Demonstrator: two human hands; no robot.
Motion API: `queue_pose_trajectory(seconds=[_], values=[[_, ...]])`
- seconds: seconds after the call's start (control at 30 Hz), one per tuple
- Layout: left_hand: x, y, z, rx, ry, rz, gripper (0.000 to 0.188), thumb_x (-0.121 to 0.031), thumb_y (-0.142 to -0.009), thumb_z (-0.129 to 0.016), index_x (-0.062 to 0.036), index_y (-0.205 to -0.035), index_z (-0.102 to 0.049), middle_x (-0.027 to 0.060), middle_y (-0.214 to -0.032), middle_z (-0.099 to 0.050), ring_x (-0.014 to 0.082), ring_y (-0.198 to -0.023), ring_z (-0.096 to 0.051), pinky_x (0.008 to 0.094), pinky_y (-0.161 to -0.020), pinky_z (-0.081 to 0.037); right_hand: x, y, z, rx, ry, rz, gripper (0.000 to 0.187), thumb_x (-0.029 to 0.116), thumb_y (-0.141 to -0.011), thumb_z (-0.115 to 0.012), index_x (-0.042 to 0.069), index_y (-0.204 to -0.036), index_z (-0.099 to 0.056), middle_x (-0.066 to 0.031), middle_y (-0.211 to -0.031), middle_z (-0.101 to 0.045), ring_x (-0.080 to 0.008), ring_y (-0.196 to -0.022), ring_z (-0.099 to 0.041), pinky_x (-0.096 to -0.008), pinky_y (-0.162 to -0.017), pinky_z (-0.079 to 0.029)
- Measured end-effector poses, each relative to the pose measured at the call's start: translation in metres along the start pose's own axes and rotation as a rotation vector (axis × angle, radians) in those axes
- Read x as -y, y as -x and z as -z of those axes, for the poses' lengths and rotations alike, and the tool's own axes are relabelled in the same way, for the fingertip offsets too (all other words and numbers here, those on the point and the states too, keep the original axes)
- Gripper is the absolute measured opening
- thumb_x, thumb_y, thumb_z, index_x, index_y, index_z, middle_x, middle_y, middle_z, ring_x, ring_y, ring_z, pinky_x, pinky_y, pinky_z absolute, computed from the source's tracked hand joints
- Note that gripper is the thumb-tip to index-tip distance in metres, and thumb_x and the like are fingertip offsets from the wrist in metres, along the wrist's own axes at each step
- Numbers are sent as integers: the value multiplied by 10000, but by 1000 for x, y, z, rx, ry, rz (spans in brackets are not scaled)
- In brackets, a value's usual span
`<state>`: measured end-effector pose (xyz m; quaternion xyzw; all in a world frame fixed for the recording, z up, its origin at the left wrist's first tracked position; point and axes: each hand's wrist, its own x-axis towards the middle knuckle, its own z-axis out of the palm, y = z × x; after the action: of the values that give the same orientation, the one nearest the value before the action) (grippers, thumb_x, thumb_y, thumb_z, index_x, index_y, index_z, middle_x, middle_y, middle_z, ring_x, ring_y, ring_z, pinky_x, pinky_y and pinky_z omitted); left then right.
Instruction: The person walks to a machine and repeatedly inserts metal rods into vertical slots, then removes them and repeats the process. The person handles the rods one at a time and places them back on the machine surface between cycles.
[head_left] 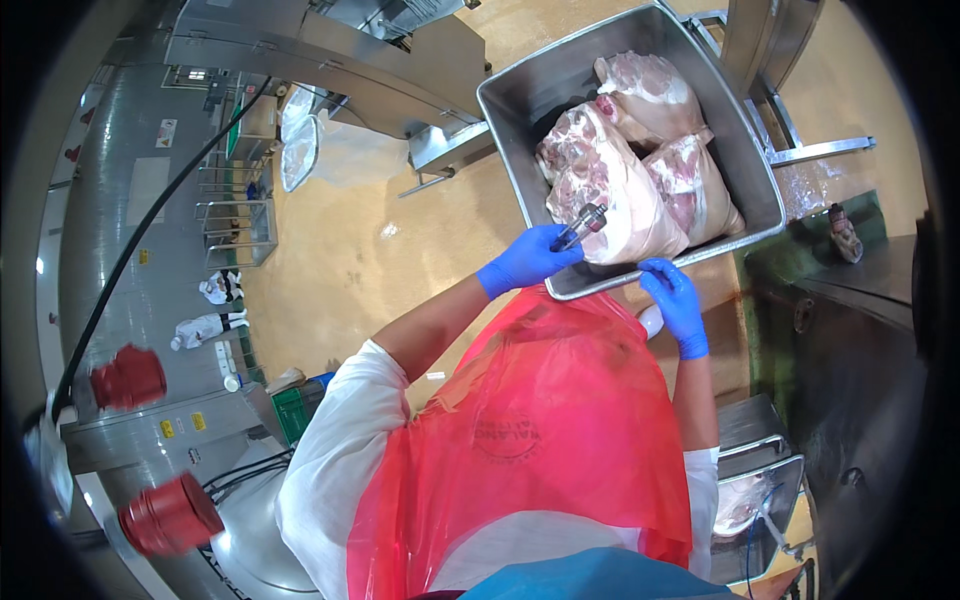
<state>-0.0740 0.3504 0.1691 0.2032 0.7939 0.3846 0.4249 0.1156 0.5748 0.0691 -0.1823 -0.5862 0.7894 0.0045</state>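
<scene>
A large steel tub (520, 140) stands in front of me on the tan floor, holding three big pieces of raw pink meat (610, 195) with pale rind. My left hand (528, 262), in a blue glove, grips a short metal tool (584, 224) whose tip rests against the nearest piece of meat at the tub's front. My right hand (674, 298), also in a blue glove, grips the tub's front rim a little to the right. A red plastic apron (530, 430) over white sleeves fills the lower middle of the view.
A stainless machine (330, 60) stands at the upper left, with a black hose (150, 220) running down to red round caps (130, 378). Two people in white (212, 308) work far off. A dark cabinet (860, 380) is at the right. Below it is a steel container (760, 490).
</scene>
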Motion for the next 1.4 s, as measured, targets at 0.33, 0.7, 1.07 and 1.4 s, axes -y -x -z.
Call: queue_pose_trajectory(seconds=[0.33,0.7,1.07,1.4], values=[[19,-136,72,419,9,-334,378,-282,-906,-672,-49,-1201,-628,181,-985,-714,285,-897,-708,408,-805,-545,45,-145,-138,-264,-46,0,476,180,-1035,-569,-40,-1442,-458,-97,-1312,-583,-165,-1159,-561,-323,-1010,-449],[64,-228,244,313,-181,-164,470,-309,-919,-725,-15,-1271,-620,127,-1155,-692,235,-1067,-663,373,-980,-515,82,-197,-176,-627,351,96,327,109,-965,-660,-54,-1238,-579,-108,-1041,-696,-152,-962,-635,-338,-878,-501],[143,-432,670,-1068,102,76,693,-469,-803,-753,96,-1182,-618,225,-1088,-694,317,-961,-677,424,-851,-539,9,-139,-199,-957,443,-227,262,167,-1000,-612,-19,-1183,-601,-75,-959,-638,-142,-822,-562,-320,-748,-482],[94,-566,695,-931,-118,579,1425,-865,-549,-688,107,-1499,-262,344,-1511,-247,502,-1372,-249,553,-1132,-229,-27,-100,-290,-1437,9,-319,140,188,-1002,-604,53,-1038,-612,-2,-831,-554,-85,-672,-479,-254,-587,-396]])
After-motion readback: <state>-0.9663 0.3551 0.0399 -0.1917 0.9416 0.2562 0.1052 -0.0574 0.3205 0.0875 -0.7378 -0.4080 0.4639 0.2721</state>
